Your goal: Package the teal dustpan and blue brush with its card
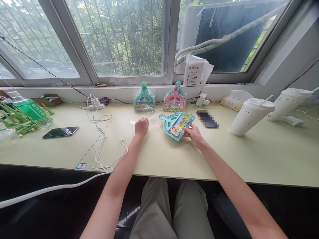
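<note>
My right hand [193, 134] grips a teal mini dustpan and brush set [171, 123] by its bristle end, thumb on the printed card [181, 125]. The set is tilted above the table, its handle pointing left. My left hand [141, 126] is closed in a fist on a clear plastic bag [152, 118], which stretches towards the handle's tip. Whether the bag still touches the handle I cannot tell. Behind, wrapped teal dustpan sets [144, 98] and pink dustpan sets [175, 99] lean against the wall under the window.
A white cable [97, 146] runs over the table near my left forearm. One phone [61, 132] lies left, another [207, 119] right of the dustpan. White cups [250, 118] and a tissue pack [234, 100] stand right. At far left is a green-labelled bottle [31, 111].
</note>
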{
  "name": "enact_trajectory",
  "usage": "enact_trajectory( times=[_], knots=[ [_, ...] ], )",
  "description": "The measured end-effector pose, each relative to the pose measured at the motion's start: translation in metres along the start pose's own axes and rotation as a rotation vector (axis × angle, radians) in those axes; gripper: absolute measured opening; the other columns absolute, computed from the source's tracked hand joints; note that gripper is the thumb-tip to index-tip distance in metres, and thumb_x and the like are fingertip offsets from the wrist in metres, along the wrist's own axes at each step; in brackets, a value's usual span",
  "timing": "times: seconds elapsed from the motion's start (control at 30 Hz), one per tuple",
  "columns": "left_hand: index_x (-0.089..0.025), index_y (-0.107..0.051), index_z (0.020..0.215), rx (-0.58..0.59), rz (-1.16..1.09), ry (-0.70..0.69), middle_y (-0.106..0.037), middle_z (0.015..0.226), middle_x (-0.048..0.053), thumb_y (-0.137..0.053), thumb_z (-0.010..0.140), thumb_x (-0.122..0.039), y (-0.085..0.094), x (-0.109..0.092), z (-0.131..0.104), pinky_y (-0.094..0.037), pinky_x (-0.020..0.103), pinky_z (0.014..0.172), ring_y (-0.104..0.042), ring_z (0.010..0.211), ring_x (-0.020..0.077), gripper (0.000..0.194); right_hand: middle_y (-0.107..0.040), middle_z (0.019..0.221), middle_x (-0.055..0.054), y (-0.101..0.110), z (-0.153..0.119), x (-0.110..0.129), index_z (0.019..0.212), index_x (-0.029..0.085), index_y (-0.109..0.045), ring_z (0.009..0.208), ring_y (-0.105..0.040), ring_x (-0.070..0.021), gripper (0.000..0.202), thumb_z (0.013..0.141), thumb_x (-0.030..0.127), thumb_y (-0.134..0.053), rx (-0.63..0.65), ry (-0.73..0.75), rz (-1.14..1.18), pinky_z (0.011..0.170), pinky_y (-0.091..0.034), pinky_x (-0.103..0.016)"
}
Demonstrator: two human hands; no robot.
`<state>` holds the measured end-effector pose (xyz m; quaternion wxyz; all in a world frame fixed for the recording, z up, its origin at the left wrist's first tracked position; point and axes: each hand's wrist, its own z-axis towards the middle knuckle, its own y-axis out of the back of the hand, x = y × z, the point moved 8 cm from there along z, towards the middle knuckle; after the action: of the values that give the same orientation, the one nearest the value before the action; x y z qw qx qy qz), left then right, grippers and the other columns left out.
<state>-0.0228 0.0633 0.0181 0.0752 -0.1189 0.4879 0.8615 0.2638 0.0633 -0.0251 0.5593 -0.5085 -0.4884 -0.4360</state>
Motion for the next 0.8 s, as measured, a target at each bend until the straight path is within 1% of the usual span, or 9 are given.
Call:
enact_trajectory(
  times=[0.17, 0.23, 0.33, 0.43, 0.5, 0.57, 0.67, 0.73, 0.8],
  knots=[
    [-0.019, -0.058, 0.102, -0.014, -0.147, -0.047, -0.059, 0.097, 0.012, -0.038, 0.09, -0.024, 0.003, -0.024, -0.007, -0.042, 0.033, 0.074, -0.054, 0.097, 0.0265, 0.024, -0.071, 0.094, -0.008, -0.025, -0.011, 0.003, 0.102, 0.017, -0.057, 0.073, -0.069, -0.0203, 0.031, 0.073, 0.024, -0.067, 0.172, -0.01, -0.023, 0.062, -0.06, -0.034],
    [-0.02, -0.057, 0.105, -0.025, -0.198, -0.07, -0.058, 0.1, 0.012, -0.038, 0.091, -0.025, 0.006, -0.033, -0.009, -0.042, 0.033, 0.077, -0.051, 0.101, 0.0264, 0.024, -0.071, 0.094, -0.009, -0.031, -0.014, 0.001, 0.102, 0.017, -0.057, 0.073, -0.069, -0.0205, 0.032, 0.073, 0.025, -0.068, 0.202, -0.017, -0.048, 0.062, -0.059, -0.034],
    [-0.022, -0.056, 0.107, -0.027, -0.275, -0.099, -0.058, 0.097, 0.01, -0.037, 0.091, -0.029, 0.011, -0.045, -0.014, -0.04, 0.033, 0.08, -0.05, 0.102, 0.0257, 0.025, -0.071, 0.092, -0.008, -0.034, -0.014, -0.003, 0.102, 0.018, -0.057, 0.074, -0.069, -0.0211, 0.033, 0.073, 0.028, -0.068, 0.182, -0.013, -0.049, 0.063, -0.06, -0.034],
    [-0.022, -0.053, 0.111, -0.01, -0.369, -0.123, -0.058, 0.089, 0.009, -0.039, 0.091, -0.034, 0.012, -0.06, -0.022, -0.037, 0.035, 0.089, -0.05, 0.099, 0.0252, 0.028, -0.07, 0.089, -0.007, -0.034, -0.013, 0.0, 0.102, 0.019, -0.055, 0.073, -0.069, -0.0211, 0.035, 0.072, 0.032, -0.069, 0.153, 0.041, -0.001, 0.064, -0.06, -0.036],
    [-0.022, -0.049, 0.118, -0.044, -0.455, -0.124, -0.058, 0.097, 0.009, -0.043, 0.089, -0.038, 0.016, -0.07, -0.028, -0.031, 0.038, 0.098, -0.048, 0.105, 0.0252, 0.033, -0.07, 0.088, -0.006, -0.033, -0.013, 0.003, 0.102, 0.02, -0.055, 0.073, -0.068, -0.0208, 0.037, 0.071, 0.034, -0.07, 0.126, 0.078, 0.032, 0.064, -0.059, -0.037],
    [-0.021, -0.04, 0.127, -0.15, -0.564, -0.024, -0.052, 0.118, 0.011, -0.049, 0.086, -0.041, 0.026, -0.069, -0.031, -0.024, 0.039, 0.105, -0.04, 0.118, 0.0256, 0.047, -0.07, 0.087, -0.005, -0.031, -0.014, 0.006, 0.102, 0.02, -0.054, 0.072, -0.068, -0.0208, 0.04, 0.069, 0.036, -0.07, 0.094, 0.104, 0.053, 0.066, -0.059, -0.038],
    [-0.025, -0.016, 0.139, -0.276, -0.766, 0.341, -0.029, 0.142, 0.012, -0.053, 0.084, -0.044, 0.03, -0.044, -0.032, -0.024, 0.04, 0.107, -0.024, 0.133, 0.0249, 0.069, -0.069, 0.088, -0.005, -0.029, -0.014, 0.011, 0.102, 0.021, -0.052, 0.075, -0.068, -0.0214, 0.043, 0.068, 0.039, -0.071, 0.062, 0.142, 0.078, 0.068, -0.059, -0.04],
    [-0.028, -0.01, 0.141, -0.232, -0.99, 0.539, -0.028, 0.144, 0.011, -0.05, 0.085, -0.047, 0.018, -0.03, -0.029, -0.03, 0.039, 0.104, -0.024, 0.135, 0.0233, 0.071, -0.069, 0.09, -0.005, -0.03, -0.014, 0.014, 0.102, 0.021, -0.052, 0.077, -0.068, -0.0221, 0.043, 0.069, 0.041, -0.071, 0.063, 0.165, 0.094, 0.07, -0.059, -0.041],
    [-0.026, -0.02, 0.139, -0.064, -1.288, 0.571, -0.038, 0.138, 0.011, -0.045, 0.086, -0.052, 0.001, -0.033, -0.021, -0.038, 0.038, 0.099, -0.035, 0.13, 0.0234, 0.064, -0.069, 0.091, -0.005, -0.032, -0.015, 0.015, 0.101, 0.021, -0.052, 0.078, -0.068, -0.0226, 0.043, 0.069, 0.041, -0.071, 0.077, 0.181, 0.108, 0.07, -0.059, -0.041]
  ],
)
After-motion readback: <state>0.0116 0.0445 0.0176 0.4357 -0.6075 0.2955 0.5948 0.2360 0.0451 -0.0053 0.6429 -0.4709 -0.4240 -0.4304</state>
